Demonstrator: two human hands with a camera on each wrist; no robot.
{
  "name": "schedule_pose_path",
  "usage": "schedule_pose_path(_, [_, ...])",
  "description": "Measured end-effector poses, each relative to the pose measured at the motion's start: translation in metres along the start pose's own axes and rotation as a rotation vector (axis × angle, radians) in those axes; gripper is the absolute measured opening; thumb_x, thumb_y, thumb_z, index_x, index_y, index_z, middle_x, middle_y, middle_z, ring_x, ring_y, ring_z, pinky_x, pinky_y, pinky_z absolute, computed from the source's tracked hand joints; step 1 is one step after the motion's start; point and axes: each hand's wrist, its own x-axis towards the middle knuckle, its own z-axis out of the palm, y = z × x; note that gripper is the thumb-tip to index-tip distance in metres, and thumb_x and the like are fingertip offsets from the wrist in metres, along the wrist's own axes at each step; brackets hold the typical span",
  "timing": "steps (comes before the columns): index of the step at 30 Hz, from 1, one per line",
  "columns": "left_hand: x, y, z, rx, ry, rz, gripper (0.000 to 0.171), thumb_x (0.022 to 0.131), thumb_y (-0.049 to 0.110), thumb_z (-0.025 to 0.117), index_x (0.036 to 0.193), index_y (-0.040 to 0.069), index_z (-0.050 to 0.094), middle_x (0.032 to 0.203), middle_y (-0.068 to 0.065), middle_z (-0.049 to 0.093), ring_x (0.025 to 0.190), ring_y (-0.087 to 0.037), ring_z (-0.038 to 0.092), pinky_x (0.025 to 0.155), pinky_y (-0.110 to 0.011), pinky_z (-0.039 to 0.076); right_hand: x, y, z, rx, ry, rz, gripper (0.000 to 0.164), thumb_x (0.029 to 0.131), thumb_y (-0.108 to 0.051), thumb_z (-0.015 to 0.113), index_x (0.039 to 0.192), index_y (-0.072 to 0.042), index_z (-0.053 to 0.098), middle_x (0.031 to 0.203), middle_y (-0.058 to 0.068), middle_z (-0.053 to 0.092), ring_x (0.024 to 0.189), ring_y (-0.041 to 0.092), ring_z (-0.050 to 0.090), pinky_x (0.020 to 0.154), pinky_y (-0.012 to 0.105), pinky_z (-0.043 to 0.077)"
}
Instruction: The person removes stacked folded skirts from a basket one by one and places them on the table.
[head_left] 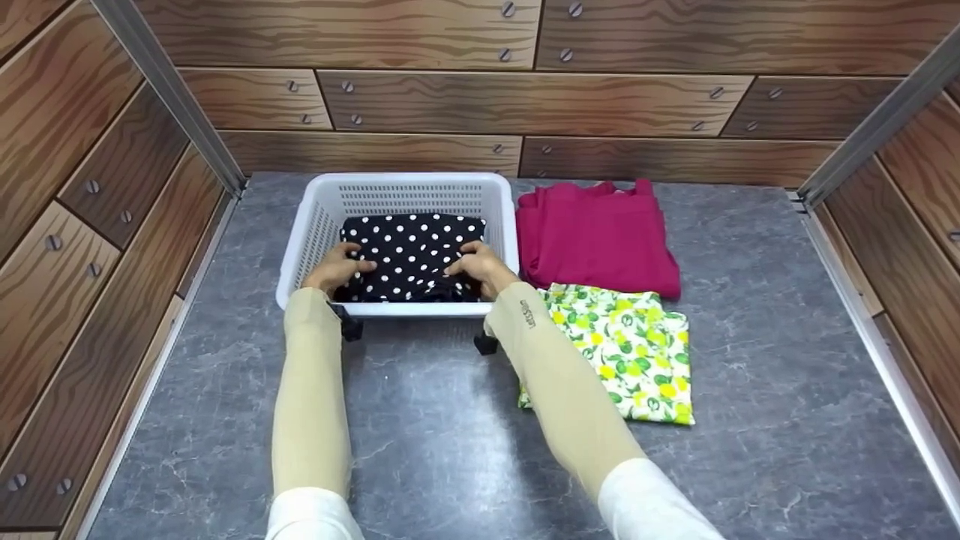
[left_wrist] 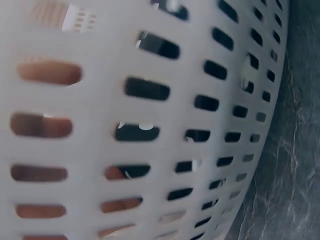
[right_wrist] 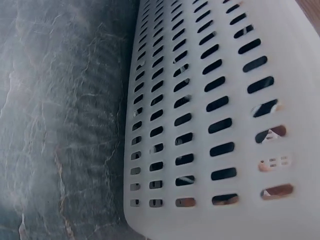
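Observation:
Inside a white perforated plastic basket [head_left: 409,308] lies a folded black cloth with white polka dots [head_left: 412,244]. My left hand [head_left: 334,268] holds the cloth's left side, its thumb over the top. On the opposite side my right hand [head_left: 481,268] grips the cloth with its thumb on top as well. Some fingertips are hidden by the cloth and basket. The left wrist view is filled mostly by the slotted basket wall [left_wrist: 102,110], with bits of hand and dark cloth behind the slots. A similar slotted wall [right_wrist: 200,220] fills much of the right wrist view.
To the basket's right lies a folded magenta cloth [head_left: 600,236]. In front of that is a folded white cloth with a lemon and leaf print [head_left: 645,360], partly behind my right forearm. Wood-patterned panels [head_left: 450,97] enclose the grey marbled surface [head_left: 780,390] at the back and sides.

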Motion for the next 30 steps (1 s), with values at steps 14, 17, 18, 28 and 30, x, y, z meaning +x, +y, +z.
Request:
schedule_pose_path(14, [0.0017, -0.0023, -0.0017, -0.052, -0.068, 0.071, 0.06, 0.096, 0.013, 0.064, 0.149, -0.005, 0.043, 0.155, -0.025, 0.037, 0.134, -0.031, 0.037, 0.117, -0.039, 0.027, 0.0017, 0.0009, -0.0005, 0.061, -0.057, -0.008, 0.068, 0.08, 0.02, 0.062, 0.144, -0.005, 0.056, 0.112, 0.012, 0.059, 0.074, 0.013, 0.058, 0.061, 0.021, 0.055])
schedule_pose_path(17, [0.0001, -0.0017, -0.0027, -0.062, -0.107, 0.052, 0.065, 0.095, 0.016, 0.066, 0.152, -0.001, 0.04, 0.158, -0.024, 0.031, 0.136, -0.031, 0.034, 0.118, -0.045, 0.027, 0.0016, 0.0013, -0.0011, 0.004, -0.047, -0.048, 0.065, 0.08, 0.018, 0.064, 0.141, -0.003, 0.059, 0.118, 0.013, 0.059, 0.076, 0.012, 0.056, 0.064, 0.02, 0.053])
schedule_pose_path(18, [-0.0004, -0.0016, -0.0031, -0.06, -0.115, 0.044, 0.067, 0.095, 0.016, 0.067, 0.153, 0.0, 0.038, 0.159, -0.024, 0.028, 0.136, -0.032, 0.033, 0.118, -0.047, 0.026, 0.0014, 0.0013, -0.0013, -0.014, -0.047, -0.062, 0.064, 0.08, 0.018, 0.065, 0.14, -0.003, 0.059, 0.123, 0.014, 0.058, 0.079, 0.013, 0.055, 0.066, 0.02, 0.053])
schedule_pose_path(28, [0.0004, 0.001, -0.0018, -0.07, -0.062, 0.072, 0.076, 0.086, 0.002, 0.069, 0.154, -0.003, 0.036, 0.158, -0.022, 0.034, 0.126, -0.025, 0.039, 0.11, -0.032, 0.033, -0.0026, -0.0038, -0.0049, -0.036, -0.071, -0.096, 0.067, 0.081, 0.016, 0.066, 0.144, -0.005, 0.056, 0.145, 0.019, 0.048, 0.085, 0.014, 0.056, 0.072, 0.022, 0.054])
schedule_pose_path(30, [-0.0006, 0.0017, -0.0017, -0.087, -0.038, 0.098, 0.077, 0.085, 0.0, 0.069, 0.154, -0.004, 0.036, 0.161, -0.019, 0.032, 0.132, -0.024, 0.035, 0.114, -0.031, 0.028, -0.0043, -0.0062, -0.0071, -0.031, -0.077, -0.103, 0.069, 0.081, 0.016, 0.065, 0.145, -0.007, 0.055, 0.146, 0.019, 0.047, 0.088, 0.016, 0.058, 0.073, 0.024, 0.056])
